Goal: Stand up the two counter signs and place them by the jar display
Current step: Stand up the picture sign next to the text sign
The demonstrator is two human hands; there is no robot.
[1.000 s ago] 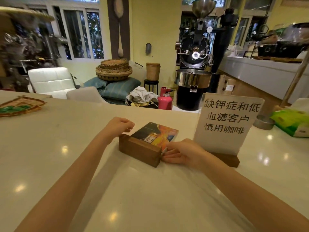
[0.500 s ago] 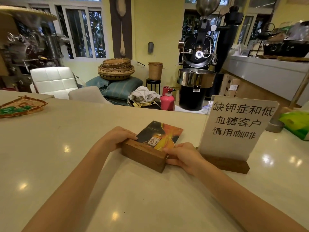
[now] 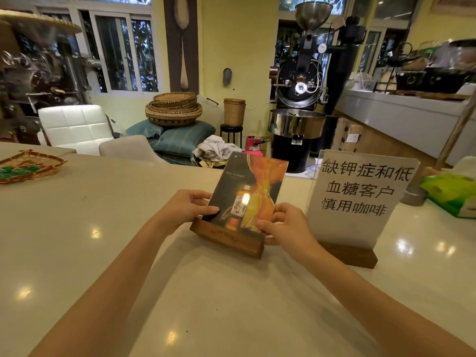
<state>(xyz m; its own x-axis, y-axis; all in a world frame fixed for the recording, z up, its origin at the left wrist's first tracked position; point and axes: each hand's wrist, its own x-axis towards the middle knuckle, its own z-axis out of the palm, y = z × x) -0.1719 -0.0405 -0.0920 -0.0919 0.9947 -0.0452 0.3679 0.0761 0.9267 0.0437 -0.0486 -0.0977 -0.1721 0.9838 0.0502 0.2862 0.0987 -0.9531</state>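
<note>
Your left hand (image 3: 189, 206) pinches the left edge of the dark-and-orange picture sign on its wooden base (image 3: 246, 199), thumb across its face; your right hand (image 3: 282, 224) grips its lower right corner. It leans back slightly on the pale glossy counter (image 3: 103, 228), just beside the white Chinese-lettered acrylic sign (image 3: 360, 194) standing upright.

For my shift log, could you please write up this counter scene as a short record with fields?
setting: pale counter in a cafe
picture sign: bottle poster sign upright in its wooden base
left hand: grips the poster's left edge
right hand: grips its lower right edge
text sign: standing alone, to the right
jar display: not visible
</note>
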